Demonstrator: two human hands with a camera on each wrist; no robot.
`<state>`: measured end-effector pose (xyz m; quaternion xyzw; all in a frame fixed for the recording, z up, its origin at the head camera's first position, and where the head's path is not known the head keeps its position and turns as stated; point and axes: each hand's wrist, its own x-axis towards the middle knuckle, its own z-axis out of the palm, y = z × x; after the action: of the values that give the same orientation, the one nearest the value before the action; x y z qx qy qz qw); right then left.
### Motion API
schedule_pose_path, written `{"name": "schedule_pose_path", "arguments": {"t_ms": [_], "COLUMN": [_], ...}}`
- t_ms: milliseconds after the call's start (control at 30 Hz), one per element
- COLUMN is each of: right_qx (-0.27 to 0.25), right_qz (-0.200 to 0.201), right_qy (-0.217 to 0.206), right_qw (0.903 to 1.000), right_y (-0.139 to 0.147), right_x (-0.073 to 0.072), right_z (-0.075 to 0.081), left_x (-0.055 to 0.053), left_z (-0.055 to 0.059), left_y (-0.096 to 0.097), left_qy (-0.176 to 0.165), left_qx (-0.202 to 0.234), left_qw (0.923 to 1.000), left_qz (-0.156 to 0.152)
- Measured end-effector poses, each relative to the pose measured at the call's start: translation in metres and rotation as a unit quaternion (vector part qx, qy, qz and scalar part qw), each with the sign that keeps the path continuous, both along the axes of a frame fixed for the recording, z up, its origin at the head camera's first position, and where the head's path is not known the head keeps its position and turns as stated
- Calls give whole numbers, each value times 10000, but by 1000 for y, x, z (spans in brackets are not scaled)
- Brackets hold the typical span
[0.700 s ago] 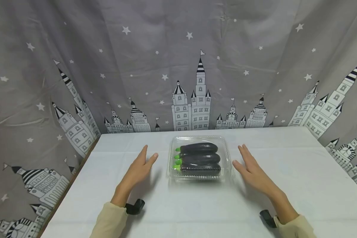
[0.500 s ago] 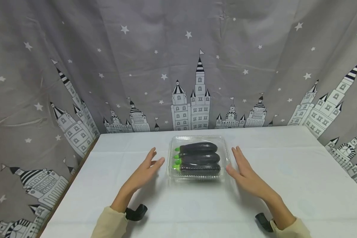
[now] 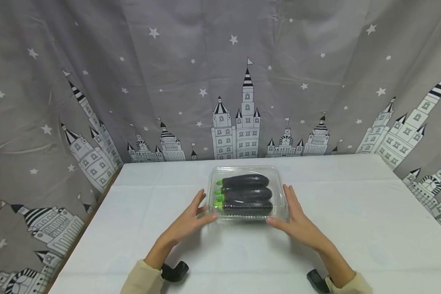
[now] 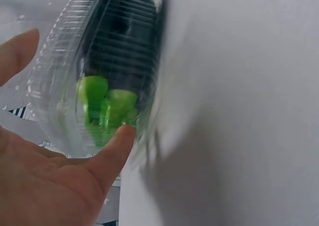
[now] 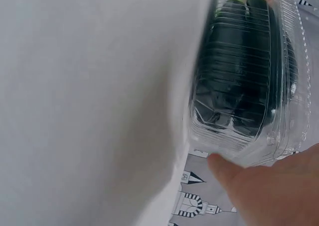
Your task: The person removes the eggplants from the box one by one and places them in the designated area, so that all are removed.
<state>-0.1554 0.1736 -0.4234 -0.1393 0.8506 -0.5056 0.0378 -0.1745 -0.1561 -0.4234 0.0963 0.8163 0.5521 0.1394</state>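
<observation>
Our left hand and right hand, fingers apart, are now nearer the box below frame centre, within reach; touching, we cannot tell.

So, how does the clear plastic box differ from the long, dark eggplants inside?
The clear rectangular plastic box is see-through; the long, dark, green-tipped eggplants are opaque. The box has ridged walls, whereas the eggplants look smooth. Both look shiny.
</observation>
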Motion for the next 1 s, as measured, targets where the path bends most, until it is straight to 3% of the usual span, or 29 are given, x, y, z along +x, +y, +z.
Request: {"name": "schedule_pose_path", "arguments": {"t_ms": [167,333,667,1000], "right_qx": [-410,-555,-757,-1143], "right_qz": [141,86,33,-181], "right_qy": [-370,-506,-201,-242], "right_qw": [9984,9971,9969,9930], "right_y": [1,-1,-4,-5], "right_x": [-1,-3,-2,-3], "right_z": [-5,-8,-14,-20], "left_x": [1,1,0,-1], "left_z": [-7,-13,-15,-14], "left_y": [6,11,13,14], "left_qy": [-51,115,325,316], "left_qx": [100,126,173,180], "left_qw": [9999,9998,9992,9992], "left_qz": [-21,42,141,172]}}
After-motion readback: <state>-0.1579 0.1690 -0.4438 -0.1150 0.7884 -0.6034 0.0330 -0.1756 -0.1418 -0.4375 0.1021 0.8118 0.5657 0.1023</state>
